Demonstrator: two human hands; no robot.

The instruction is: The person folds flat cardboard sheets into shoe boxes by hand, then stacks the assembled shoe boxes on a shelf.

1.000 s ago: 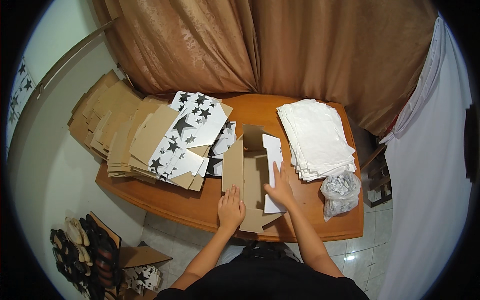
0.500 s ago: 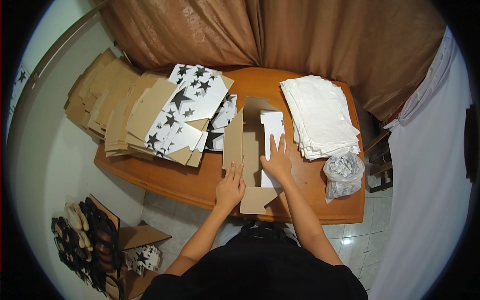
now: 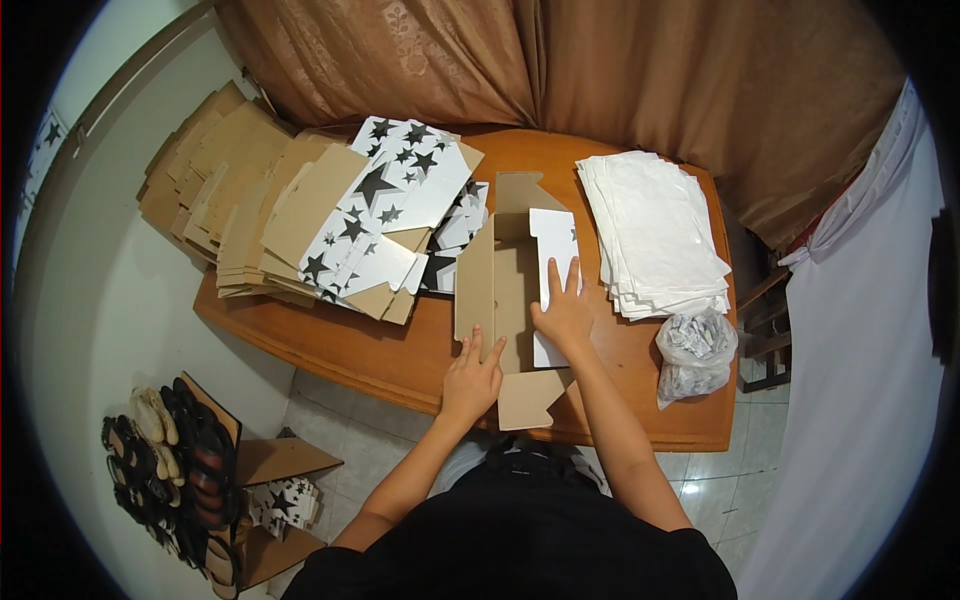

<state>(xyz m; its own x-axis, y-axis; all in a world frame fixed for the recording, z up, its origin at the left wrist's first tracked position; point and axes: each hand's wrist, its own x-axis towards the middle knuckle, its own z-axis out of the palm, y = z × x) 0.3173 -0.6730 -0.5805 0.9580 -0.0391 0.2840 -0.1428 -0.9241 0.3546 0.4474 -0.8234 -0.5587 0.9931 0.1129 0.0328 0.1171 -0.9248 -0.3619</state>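
Observation:
An open cardboard box [image 3: 514, 290] stands on the table in front of me, its flaps folded outward. Its inside is plain brown and holds nothing that I can see. My left hand [image 3: 473, 380] rests on the near left corner and left flap, fingers stretched out. On the white right flap [image 3: 555, 240], printed with a dark star, lies my right hand [image 3: 564, 312] with its fingers spread. A brown near flap [image 3: 527, 400] sticks out toward me over the table's front edge.
Left of the box lie flattened cardboard pieces [image 3: 225, 170] and star-printed white sheets [image 3: 385, 195]. A stack of white paper [image 3: 655, 230] and a clear bag of small packets [image 3: 695, 355] are on the right. Sandals [image 3: 190, 450] hang on a rack at lower left; brown curtains [image 3: 700, 90] hang behind the wooden table [image 3: 330, 345].
The view has shifted slightly, so the table and its contents appear a little further right. Both hands remain on the box, the left hand's fingers spread a bit wider.

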